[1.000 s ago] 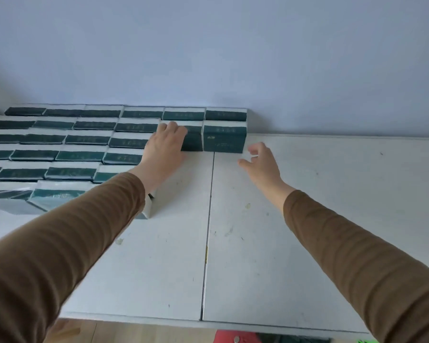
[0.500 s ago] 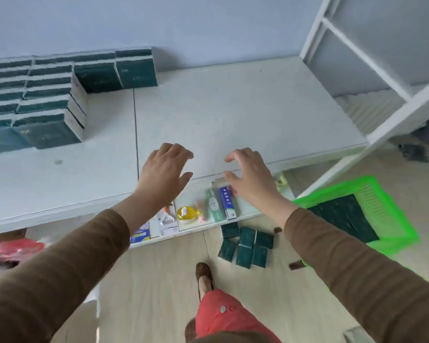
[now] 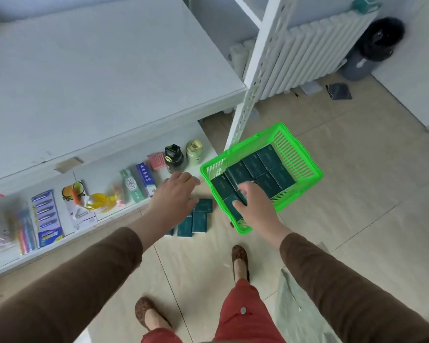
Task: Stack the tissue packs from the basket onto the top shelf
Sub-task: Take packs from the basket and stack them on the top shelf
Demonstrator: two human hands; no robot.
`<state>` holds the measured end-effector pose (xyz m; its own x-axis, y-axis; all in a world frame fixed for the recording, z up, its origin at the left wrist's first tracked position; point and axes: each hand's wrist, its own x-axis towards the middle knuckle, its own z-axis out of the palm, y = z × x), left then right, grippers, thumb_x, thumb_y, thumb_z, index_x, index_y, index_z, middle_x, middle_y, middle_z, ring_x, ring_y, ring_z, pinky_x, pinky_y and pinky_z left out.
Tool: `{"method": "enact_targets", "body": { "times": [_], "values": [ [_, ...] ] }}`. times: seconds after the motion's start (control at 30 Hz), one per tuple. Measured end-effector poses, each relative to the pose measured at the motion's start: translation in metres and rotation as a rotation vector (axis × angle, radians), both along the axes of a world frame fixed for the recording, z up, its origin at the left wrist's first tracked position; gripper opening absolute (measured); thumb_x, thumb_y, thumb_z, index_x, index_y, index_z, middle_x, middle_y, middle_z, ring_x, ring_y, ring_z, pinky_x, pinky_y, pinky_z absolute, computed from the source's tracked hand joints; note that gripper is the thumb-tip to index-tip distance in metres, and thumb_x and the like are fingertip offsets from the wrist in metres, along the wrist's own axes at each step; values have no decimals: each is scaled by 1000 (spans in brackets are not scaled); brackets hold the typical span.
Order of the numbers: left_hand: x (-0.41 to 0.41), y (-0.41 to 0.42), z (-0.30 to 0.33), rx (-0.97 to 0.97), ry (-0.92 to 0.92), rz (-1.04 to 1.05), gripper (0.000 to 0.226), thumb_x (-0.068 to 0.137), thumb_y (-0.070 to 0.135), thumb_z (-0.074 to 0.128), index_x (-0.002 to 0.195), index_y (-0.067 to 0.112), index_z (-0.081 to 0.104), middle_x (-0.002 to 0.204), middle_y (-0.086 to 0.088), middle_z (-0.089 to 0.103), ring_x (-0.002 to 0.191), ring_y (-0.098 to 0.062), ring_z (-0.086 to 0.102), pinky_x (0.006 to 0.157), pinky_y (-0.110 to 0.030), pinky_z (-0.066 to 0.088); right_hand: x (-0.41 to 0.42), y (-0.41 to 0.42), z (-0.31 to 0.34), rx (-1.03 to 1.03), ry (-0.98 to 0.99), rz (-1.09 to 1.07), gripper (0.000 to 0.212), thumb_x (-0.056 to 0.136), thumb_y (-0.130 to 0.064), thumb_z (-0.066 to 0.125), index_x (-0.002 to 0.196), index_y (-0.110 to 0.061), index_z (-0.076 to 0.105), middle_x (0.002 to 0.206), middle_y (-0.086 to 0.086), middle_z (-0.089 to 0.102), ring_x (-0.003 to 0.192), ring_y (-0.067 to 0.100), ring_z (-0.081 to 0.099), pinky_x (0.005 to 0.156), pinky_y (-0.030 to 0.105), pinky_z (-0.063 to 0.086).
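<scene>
From the head camera, dark green tissue packs (image 3: 254, 169) fill the green basket (image 3: 300, 158) on the floor. They look light, soft and plastic-slick, best pinched across the short sides. Right hand (image 3: 255, 206) reaches in, fingers spread, nothing held; left hand (image 3: 176, 194) hovers open. The top shelf (image 3: 97, 78) lies bare, its front edge near.

Soft, even daylight fills the scene, bright and without glare, and shadows under the shelf (image 3: 84, 70) and on the floor (image 3: 344, 194) are faint. Wide-angle distortion bends the upright post (image 3: 258, 70) and stretches the sleeves at the bottom corners. Motion blur smears the packets at the far left (image 3: 0, 219).
</scene>
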<state>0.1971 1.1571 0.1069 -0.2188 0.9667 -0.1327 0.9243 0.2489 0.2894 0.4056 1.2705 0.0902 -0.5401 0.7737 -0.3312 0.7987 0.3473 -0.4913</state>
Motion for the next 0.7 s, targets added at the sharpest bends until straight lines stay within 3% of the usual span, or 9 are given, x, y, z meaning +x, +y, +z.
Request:
{"method": "enact_targets", "body": {
  "times": [0.2,0.43,0.6,0.7],
  "values": [
    [60,122,-84,-203,-7,-91,47,88,35,63,131,24,51,126,4,53,118,-20,47,94,-39,46,71,100,-88,-212,-154,-104,56,92,-26,65,142,-9,44,134,11,53,125,27,52,100,36,42],
    [70,235,-191,-382,143,-254,48,85,22,58,132,14,48,129,-4,51,118,-26,48,95,-40,43,68,171,-198,-350,-286,-168,58,91,-25,65,139,-2,42,135,20,50,122,37,53,99,38,43],
    [69,294,-265,-428,308,-394,44,85,7,58,127,15,49,123,-4,53,112,-25,52,83,-39,49,56,176,-269,-294,-383,-100,49,95,-23,59,134,2,43,134,19,47,122,34,49,104,38,40],
    [77,314,-304,-407,374,-516,47,86,5,55,132,12,47,126,-7,51,115,-27,50,87,-38,44,52,171,-298,-231,-404,-114,50,93,-22,60,134,-2,40,134,16,45,120,30,47,104,35,37]
  ]
}}
